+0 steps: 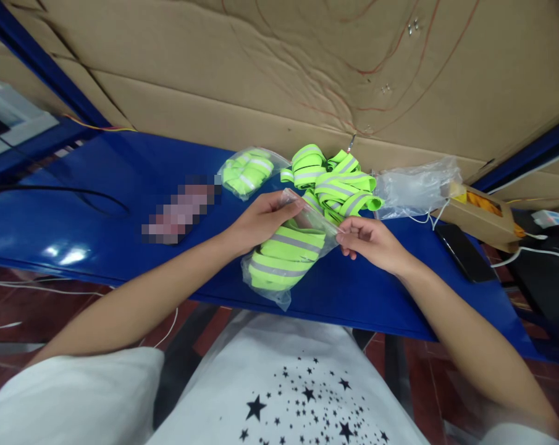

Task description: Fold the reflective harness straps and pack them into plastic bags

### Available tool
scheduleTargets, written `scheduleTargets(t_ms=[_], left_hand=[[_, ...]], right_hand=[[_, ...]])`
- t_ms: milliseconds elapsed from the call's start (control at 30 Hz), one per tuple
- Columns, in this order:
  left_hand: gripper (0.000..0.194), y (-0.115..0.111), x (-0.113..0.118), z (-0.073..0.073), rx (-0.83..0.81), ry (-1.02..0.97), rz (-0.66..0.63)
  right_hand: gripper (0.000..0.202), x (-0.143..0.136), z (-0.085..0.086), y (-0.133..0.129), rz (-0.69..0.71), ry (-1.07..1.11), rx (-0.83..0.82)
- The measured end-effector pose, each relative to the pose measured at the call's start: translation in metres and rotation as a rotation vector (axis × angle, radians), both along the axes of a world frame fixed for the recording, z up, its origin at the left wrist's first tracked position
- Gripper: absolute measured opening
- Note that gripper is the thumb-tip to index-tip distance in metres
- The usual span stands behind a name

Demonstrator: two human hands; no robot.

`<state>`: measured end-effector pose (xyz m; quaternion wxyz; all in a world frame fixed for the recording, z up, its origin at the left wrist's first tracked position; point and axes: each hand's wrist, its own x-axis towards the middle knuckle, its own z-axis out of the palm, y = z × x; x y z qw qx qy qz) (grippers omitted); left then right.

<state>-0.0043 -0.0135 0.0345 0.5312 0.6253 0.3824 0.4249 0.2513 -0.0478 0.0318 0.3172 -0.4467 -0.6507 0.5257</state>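
A clear plastic bag (pixel 286 300) lies at the front of the blue table, with folded neon-green reflective strap (pixel 286 253) inside it. My left hand (pixel 265 219) pinches the bag's top edge at its left end, thumb on top. The opposite end of that edge is between the thumb and fingers of my right hand (pixel 367 241). Just behind the bag is a loose heap of green reflective straps (pixel 339 182) with grey stripes. To the left of the heap sits another clear bag (pixel 246 173) filled with the same green strap.
Empty-looking clear plastic bags (pixel 413 185) lie right of the heap. Further right are a cardboard box (pixel 485 219) with orange contents, a black phone (pixel 464 252) and white cables. A blurred-out item (pixel 180 213) lies on the blue table (pixel 103 179). Cardboard panels (pixel 214 93) stand behind.
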Motion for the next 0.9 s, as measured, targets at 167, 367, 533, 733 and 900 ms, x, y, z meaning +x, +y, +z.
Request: scheduleTargets(t_ms=[167,367,533,733,900], left_hand=[[0.045,-0.004,0.003,0.001,0.034,-0.009,-0.056],[0.046,-0.009,0.004,0.002,0.096,0.015,-0.073],[0.048,-0.011,0.005,0.003,0.106,0.055,-0.09],[0.048,-0.012,0.006,0.003,0.089,0.046,-0.086],[0.047,-0.014,0.006,0.003,0.118,0.056,-0.092]], right_hand=[[0.023,-0.004,-0.002,-0.003,-0.015,0.075,0.012],[0.017,-0.012,-0.005,-0.009,-0.011,0.11,-0.007],[0.02,-0.01,-0.003,-0.012,-0.016,0.089,0.006],[0.016,-0.012,-0.008,-0.011,-0.052,0.111,0.09],[0.014,-0.017,-0.006,-0.014,-0.083,0.085,0.094]])
